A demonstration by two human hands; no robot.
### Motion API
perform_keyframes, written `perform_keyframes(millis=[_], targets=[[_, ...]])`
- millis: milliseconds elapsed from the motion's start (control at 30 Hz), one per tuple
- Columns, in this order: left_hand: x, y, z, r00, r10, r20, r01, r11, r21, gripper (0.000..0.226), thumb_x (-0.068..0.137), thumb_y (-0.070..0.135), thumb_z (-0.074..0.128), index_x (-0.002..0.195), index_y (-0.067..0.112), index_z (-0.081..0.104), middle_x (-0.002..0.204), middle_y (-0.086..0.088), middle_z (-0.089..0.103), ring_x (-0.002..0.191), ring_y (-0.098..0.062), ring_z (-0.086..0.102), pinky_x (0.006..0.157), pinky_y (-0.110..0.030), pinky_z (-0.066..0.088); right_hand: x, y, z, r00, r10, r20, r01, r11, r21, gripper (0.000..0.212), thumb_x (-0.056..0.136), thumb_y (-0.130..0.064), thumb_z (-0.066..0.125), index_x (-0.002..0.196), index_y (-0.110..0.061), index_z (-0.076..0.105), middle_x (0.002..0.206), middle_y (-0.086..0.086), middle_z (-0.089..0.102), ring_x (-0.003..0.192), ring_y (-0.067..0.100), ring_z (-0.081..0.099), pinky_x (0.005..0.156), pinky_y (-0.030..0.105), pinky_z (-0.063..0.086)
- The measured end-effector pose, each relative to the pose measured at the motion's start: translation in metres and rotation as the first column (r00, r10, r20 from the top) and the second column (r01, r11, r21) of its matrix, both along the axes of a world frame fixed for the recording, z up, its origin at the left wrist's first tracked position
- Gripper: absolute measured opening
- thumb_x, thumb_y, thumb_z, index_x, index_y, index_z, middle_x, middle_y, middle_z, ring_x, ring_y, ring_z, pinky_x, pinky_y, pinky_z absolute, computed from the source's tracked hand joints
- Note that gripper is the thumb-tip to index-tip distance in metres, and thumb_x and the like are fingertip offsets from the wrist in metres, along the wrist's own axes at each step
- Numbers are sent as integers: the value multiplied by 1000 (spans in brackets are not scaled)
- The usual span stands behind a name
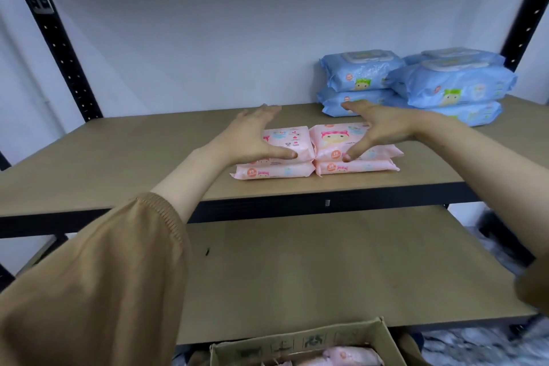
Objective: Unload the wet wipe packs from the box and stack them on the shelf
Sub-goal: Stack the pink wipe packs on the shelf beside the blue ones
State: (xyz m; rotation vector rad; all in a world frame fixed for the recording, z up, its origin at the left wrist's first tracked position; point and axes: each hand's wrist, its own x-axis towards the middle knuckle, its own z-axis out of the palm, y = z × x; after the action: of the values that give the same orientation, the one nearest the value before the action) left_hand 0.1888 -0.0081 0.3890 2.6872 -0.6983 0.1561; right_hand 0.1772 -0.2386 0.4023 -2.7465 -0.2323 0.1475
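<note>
Touching pink packs (326, 142) (near shelf (430, 169) edge): left hand (252, 140), right hand (377, 131).

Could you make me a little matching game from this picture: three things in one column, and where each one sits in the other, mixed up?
Things:
1. pink packs
2. blue packs
3. cardboard box

Places:
A. at the bottom edge of the view
B. back right of the upper shelf
C. middle of the upper shelf, under the left hand and right hand

Pairs: 1-C, 2-B, 3-A
</note>
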Motion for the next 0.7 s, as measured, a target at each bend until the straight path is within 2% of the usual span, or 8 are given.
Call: perform_keyframes(millis=[167,267,433,567,700], targets=[[-36,-4,-20,963,1,269,32,992,-120,74,83,41,61,144,15,29,153,1,27,144,-10,13,115,-25,2,-46,14,-22,951,-21,308,18,1000,13,98,70,-38,77,147,-16,20,154,3,19,143,17,15,116,32,10],[-67,-9,-38,946,4,325,50,986,-159,71,83,42,58,143,15,31,152,3,28,143,-9,14,114,-24,0,-75,20,-42,919,-35,392,40,999,-5,99,67,-46,76,145,-15,24,153,3,23,142,17,16,118,36,3],[-113,-15,-82,965,-7,263,32,995,-90,71,87,40,56,146,17,24,154,5,21,144,-6,8,113,-21,-6,-126,29,-85,897,-42,440,56,998,-18,97,69,-48,73,145,-14,23,153,2,23,144,16,12,117,33,-1],[-142,-17,-128,993,-12,120,20,998,-63,71,89,42,52,147,16,20,155,4,17,144,-6,5,114,-23,-6,-160,37,-125,940,-80,330,80,997,14,95,74,-50,68,147,-16,18,155,-1,18,145,12,5,116,33,-6],[-160,-19,-174,1000,4,29,-5,999,36,70,90,44,48,147,16,18,156,3,15,144,-7,5,114,-24,-6,-180,39,-170,963,-114,243,122,992,-20,93,77,-54,63,147,-16,15,155,0,16,145,12,5,116,32,-7]])
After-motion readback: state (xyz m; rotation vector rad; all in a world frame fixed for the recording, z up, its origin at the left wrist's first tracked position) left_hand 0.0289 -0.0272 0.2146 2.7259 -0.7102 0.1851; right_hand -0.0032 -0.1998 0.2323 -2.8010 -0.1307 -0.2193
